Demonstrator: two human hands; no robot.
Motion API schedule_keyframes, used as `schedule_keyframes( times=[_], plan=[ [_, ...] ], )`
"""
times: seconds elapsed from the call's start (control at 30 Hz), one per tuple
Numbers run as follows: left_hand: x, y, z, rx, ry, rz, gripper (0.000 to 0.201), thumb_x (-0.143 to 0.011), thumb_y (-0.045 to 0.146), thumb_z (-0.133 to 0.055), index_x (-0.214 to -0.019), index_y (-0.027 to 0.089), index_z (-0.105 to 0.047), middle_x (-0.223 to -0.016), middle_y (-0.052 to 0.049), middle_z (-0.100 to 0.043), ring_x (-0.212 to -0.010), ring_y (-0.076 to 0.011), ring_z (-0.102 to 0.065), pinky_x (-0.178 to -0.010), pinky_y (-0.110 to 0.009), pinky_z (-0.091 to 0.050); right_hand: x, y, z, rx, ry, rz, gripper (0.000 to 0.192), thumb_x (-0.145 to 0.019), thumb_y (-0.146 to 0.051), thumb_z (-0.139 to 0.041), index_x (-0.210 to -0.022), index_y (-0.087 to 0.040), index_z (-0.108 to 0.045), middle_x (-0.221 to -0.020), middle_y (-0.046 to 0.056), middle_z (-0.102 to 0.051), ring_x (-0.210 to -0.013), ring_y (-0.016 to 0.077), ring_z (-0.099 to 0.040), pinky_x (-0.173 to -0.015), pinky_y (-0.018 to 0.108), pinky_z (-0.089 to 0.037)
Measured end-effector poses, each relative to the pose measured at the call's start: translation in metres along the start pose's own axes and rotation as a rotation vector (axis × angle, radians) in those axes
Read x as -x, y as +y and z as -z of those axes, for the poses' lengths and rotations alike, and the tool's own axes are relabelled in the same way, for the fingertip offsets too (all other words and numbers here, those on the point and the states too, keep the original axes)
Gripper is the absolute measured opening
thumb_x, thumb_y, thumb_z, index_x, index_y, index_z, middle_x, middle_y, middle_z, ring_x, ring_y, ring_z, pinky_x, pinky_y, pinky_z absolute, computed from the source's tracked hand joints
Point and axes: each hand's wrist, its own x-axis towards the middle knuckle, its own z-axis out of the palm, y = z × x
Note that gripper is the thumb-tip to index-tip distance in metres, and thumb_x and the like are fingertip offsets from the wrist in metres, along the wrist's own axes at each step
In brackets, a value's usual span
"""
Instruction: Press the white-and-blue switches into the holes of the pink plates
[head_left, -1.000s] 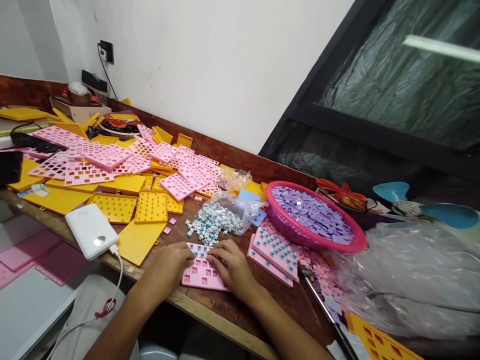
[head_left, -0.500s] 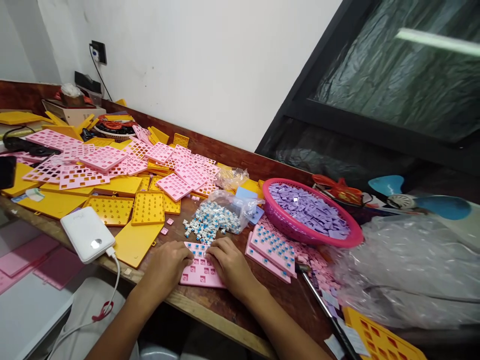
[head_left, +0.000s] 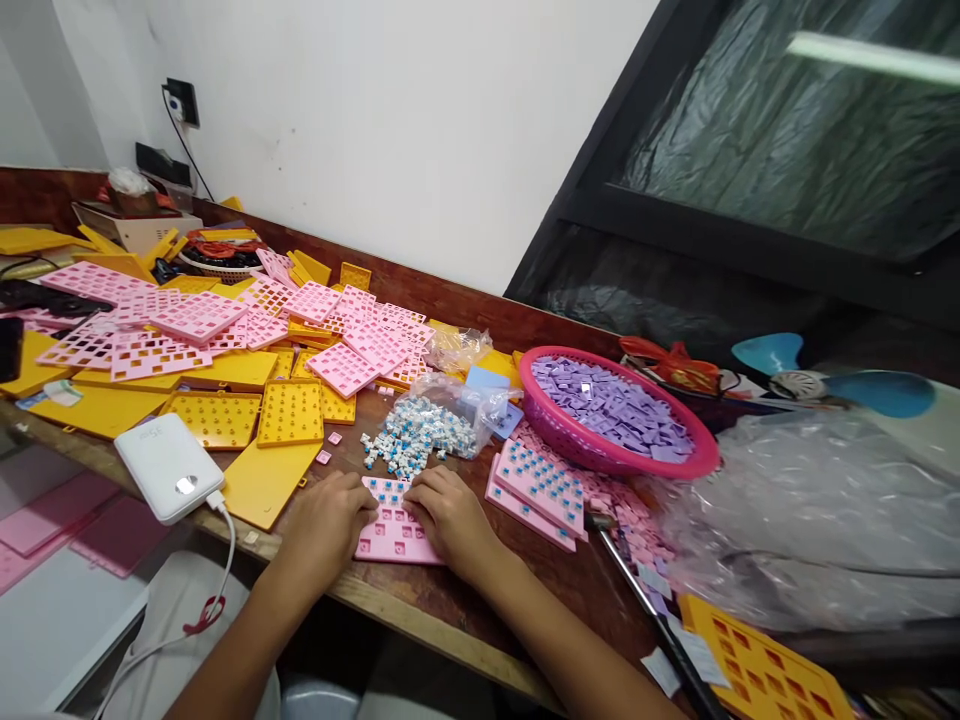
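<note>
A pink switch plate (head_left: 386,545) with square holes lies flat near the table's front edge. Small blue-and-white keyboard switches (head_left: 393,487) sit in its far rows, while the nearer holes show no switch. My left hand (head_left: 328,520) is closed at the plate's left side, its fingers curled and the tips on the plate. On the opposite side my right hand (head_left: 450,515) is closed too, with thumb and fingers bent over the plate's right part; whether a switch is under these fingertips is hidden. Just beyond lies a heap of loose switches (head_left: 420,435), partly in a clear bag.
Two stacked pink plates with switches (head_left: 541,490) lie right of my hands, beside a hammer-like tool (head_left: 637,590). A pink basket (head_left: 536,410) holds purple pieces. Pink plates (head_left: 199,315) and yellow cases (head_left: 291,412) crowd the left; a white power bank (head_left: 169,465) rests at the edge.
The camera view has shifted slightly, so everything sits a little further left and higher. Both hands stay at the pink plate, with only small finger movement.
</note>
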Motion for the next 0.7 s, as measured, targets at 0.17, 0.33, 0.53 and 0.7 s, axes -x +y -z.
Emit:
schedule_keyframes(
  times=[0.17,0.33,0.53,0.7],
  plan=[
    [0.000,-0.007,0.010,0.170,-0.034,-0.015,0.011,-0.090,0.022,-0.066,-0.087,0.025,-0.077,-0.088,-0.001,-0.071,-0.090,-0.0195,-0.065,-0.077,-0.030,-0.044,0.003,-0.001,0.001,-0.058,0.013,-0.012,0.012,-0.095,-0.016,-0.065,-0.087,-0.018,-0.073,-0.088,0.007,-0.070,-0.086,0.0219,-0.058,-0.080,0.035,-0.049],
    [-0.013,-0.022,0.006,0.292,0.141,-0.106,0.019,-0.097,0.027,-0.057,-0.102,0.023,-0.075,-0.109,-0.005,-0.070,-0.102,-0.0198,-0.064,-0.090,-0.031,-0.049,0.004,0.011,0.010,-0.238,0.117,-0.094,0.010,-0.096,-0.023,-0.065,-0.098,-0.021,-0.075,-0.096,0.007,-0.071,-0.093,0.0221,-0.062,-0.083,0.036,-0.050],
    [-0.031,-0.037,-0.021,0.031,0.130,-0.205,0.051,-0.093,0.003,-0.044,-0.133,0.027,-0.065,-0.145,-0.006,-0.060,-0.130,-0.0256,-0.053,-0.111,-0.044,-0.040,-0.006,0.027,0.006,-0.086,0.056,-0.081,0.044,-0.096,-0.008,-0.051,-0.135,-0.026,-0.062,-0.136,0.010,-0.063,-0.123,0.0264,-0.054,-0.106,0.047,-0.044],
    [-0.031,-0.039,-0.025,0.004,0.115,-0.176,0.042,-0.094,0.005,-0.047,-0.122,0.024,-0.072,-0.135,-0.008,-0.065,-0.121,-0.0256,-0.058,-0.105,-0.042,-0.044,-0.007,0.024,0.003,0.007,-0.068,-0.087,0.044,-0.094,-0.008,-0.054,-0.133,-0.024,-0.064,-0.145,0.010,-0.056,-0.129,0.0294,-0.049,-0.109,0.050,-0.042]
  ],
)
